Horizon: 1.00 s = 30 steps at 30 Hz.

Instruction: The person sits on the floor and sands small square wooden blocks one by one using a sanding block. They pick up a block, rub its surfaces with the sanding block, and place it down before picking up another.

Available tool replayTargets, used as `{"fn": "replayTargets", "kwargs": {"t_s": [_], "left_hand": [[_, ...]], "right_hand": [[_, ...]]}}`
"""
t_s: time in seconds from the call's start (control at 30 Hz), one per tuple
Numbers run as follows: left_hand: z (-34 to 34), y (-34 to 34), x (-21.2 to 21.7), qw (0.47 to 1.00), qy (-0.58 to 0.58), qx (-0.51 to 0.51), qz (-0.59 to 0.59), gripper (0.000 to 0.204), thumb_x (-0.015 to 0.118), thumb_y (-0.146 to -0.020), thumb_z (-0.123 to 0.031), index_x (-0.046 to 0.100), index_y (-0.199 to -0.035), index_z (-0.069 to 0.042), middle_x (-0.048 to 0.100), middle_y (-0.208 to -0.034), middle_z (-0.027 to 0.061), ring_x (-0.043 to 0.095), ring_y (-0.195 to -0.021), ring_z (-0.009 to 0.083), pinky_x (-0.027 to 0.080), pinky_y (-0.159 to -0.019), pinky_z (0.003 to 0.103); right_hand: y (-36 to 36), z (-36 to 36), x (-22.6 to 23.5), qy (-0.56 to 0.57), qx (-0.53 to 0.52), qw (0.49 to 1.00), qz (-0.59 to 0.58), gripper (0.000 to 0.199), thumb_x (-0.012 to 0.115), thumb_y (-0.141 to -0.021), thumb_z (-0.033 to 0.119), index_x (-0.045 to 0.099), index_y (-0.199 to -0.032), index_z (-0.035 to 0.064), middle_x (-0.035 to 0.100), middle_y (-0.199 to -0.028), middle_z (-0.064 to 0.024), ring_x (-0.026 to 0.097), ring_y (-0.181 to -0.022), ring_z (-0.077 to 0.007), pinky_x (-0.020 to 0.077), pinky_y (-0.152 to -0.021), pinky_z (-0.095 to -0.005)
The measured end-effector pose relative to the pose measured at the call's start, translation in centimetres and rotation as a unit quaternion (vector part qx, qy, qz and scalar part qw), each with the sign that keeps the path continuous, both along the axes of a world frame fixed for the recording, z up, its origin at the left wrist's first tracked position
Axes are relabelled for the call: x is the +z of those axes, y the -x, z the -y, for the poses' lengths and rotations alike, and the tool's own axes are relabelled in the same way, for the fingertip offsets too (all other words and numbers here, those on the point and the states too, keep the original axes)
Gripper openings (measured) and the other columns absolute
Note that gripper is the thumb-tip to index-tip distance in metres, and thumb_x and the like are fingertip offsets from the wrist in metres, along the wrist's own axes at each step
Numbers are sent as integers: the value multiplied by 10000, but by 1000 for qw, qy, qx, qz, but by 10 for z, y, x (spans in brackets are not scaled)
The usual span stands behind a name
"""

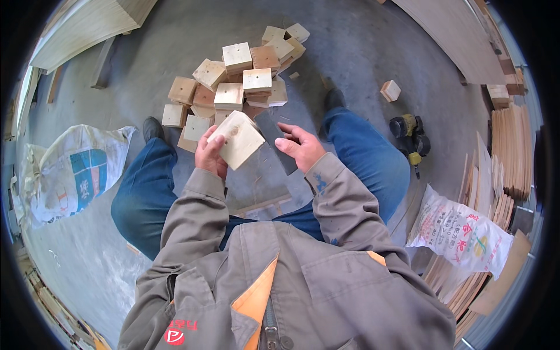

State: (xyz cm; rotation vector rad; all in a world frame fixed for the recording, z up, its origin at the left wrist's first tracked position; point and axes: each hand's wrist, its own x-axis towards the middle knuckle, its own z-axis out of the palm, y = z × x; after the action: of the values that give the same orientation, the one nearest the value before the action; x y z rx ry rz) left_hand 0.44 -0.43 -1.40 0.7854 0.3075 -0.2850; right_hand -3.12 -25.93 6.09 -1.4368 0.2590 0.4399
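Sack (58,181), white with a blue panel, lies crumpled toward the left edge of the floor (93,256), to the left of your left leg (143,195). Above it, a broad pale board (87,38) rests raised over the floor's far left corner.

Ahead of you, between your feet, a loose pile of square wooden blocks (236,87) sits on the floor, some stacked, some tilted (many have a small dark spot in the top face). Just on your side of that pile, your left hand (213,154) holds a pale wooden block (240,140) off the floor, thumb and fingers pinching its left edge. Close by its right edge is a dark flat bar (274,143), tilted; whether the two touch, you cannot tell from here. Your right hand (300,149) pinches that bar at its right side, the thumb on the face toward you, the fingers bent around the edge.

Beyond your right leg (373,166), a lone block (390,90) and a black-and-yellow power tool (409,137) lie on the floor. Farthest right, another white sack (464,230) drapes over wooden strips near the floor's right edge.
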Motion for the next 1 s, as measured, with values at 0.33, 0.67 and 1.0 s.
{"fn": "replayTargets", "kwargs": {"t_s": [0.33,0.67,1.0], "left_hand": [[0,7,7,981,96,-6,-170,619,690,-921,-338,481,-1452,-98,624,-1353,132,615,-1233,320,493,-1052,517],[5,10,18,982,23,-52,-183,667,730,-862,-353,488,-1457,-170,645,-1323,95,637,-1182,316,505,-994,540],[17,26,28,983,39,-87,-158,665,694,-881,-347,466,-1476,-159,636,-1343,85,635,-1199,313,502,-1009,545]], "right_hand": [[11,-29,-11,53,33,997,39,622,679,-984,243,443,-1489,-32,589,-1377,-201,570,-1257,-241,448,-1078,-348],[11,-33,-25,147,11,983,109,644,684,-967,258,449,-1468,-70,604,-1358,-221,589,-1241,-242,452,-1067,-337],[-15,-29,-39,129,-56,988,60,605,659,-981,228,459,-1456,-88,653,-1247,-190,635,-1096,-198,504,-957,-307]]}}
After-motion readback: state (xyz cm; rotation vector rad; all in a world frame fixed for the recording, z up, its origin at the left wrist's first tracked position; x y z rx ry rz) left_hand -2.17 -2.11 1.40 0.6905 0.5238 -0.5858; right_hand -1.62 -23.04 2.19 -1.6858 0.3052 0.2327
